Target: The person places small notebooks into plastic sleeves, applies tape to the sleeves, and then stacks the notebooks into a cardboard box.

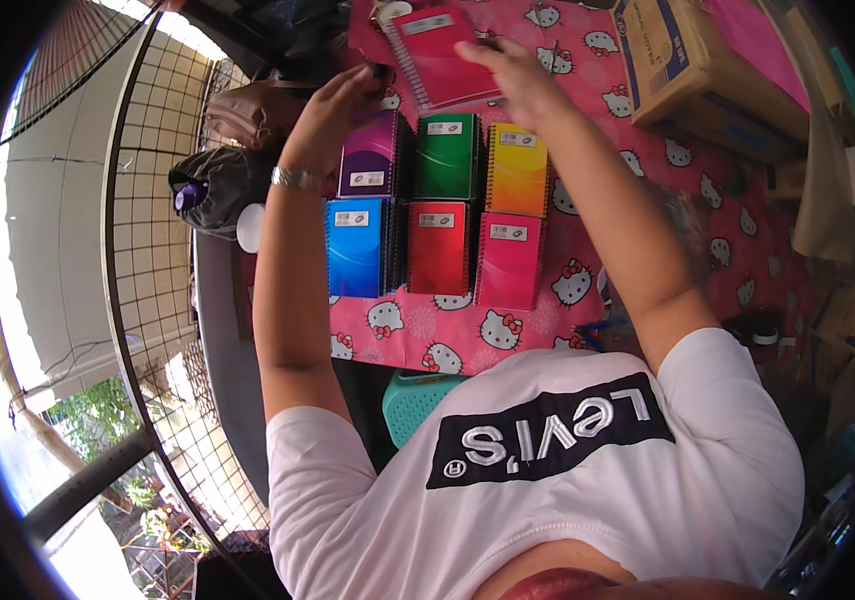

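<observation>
A pinkish-red spiral notebook point(435, 62) is tilted at the far side of the table, above the other notebooks. My right hand point(527, 85) grips its right edge, thumb on the cover. To the left of it, my left hand point(340, 100) is over the purple notebook point(367, 155); its fingers are blurred near something dark. Beside the purple one lie a green notebook point(445, 158) and a yellow-orange notebook point(517, 170). A nearer row has a blue notebook point(354, 255), a red notebook point(437, 250) and a pink notebook point(509, 265).
A pink cartoon-cat tablecloth point(572, 285) covers the table. At the far right stands a cardboard box point(707, 90). A brown bag point(252, 112) and a dark bag point(222, 190) sit left, by a wire grille point(152, 180). A teal stool point(412, 400) is below the front edge.
</observation>
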Motion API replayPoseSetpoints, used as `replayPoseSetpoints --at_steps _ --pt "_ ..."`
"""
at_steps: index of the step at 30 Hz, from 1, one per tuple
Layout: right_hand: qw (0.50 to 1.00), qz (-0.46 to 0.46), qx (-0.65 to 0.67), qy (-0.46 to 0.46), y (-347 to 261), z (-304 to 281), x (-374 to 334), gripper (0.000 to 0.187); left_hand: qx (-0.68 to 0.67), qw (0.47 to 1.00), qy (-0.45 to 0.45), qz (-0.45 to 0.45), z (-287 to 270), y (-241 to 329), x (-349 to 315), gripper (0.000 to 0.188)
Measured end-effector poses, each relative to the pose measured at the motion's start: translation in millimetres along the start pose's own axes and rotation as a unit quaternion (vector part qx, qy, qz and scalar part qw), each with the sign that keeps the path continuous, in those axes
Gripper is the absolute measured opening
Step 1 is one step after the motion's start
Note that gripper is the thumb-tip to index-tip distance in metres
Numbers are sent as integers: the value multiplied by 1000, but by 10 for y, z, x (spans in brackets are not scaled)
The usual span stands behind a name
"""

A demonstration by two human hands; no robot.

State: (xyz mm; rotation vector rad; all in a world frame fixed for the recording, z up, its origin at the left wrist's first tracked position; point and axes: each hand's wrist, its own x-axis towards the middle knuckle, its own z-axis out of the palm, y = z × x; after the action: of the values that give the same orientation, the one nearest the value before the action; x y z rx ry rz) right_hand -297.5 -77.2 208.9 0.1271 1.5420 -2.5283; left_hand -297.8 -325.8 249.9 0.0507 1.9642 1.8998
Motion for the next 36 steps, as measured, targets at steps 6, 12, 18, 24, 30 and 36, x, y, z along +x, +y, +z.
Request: replayPoseSetpoints --at_steps 6,12,18,24,30,36 --pt "873 -73 -303 375 548 -2035 337 48 672 725 102 113 478 -402 -83 44" --pt "735 108 -593 311 1265 -2315 60 38 674 719 155 68 460 -229 -58 25" --pt "700 32 -659 276 679 -2248 110 18 499 741 252 371 1045 -140 -1059 31" --pt "633 -233 -655 -342 -846 -524 -453 19 82 952 272 111 1407 -1405 -1897 30" --pt "616 -177 -696 -324 101 362 -575 40 -434 867 238 -52 1336 -1362 -2026 40" --pt "683 -47 -722 -97 624 -18 76 50 -162 960 219 -72 1508 -1288 -1832 49"
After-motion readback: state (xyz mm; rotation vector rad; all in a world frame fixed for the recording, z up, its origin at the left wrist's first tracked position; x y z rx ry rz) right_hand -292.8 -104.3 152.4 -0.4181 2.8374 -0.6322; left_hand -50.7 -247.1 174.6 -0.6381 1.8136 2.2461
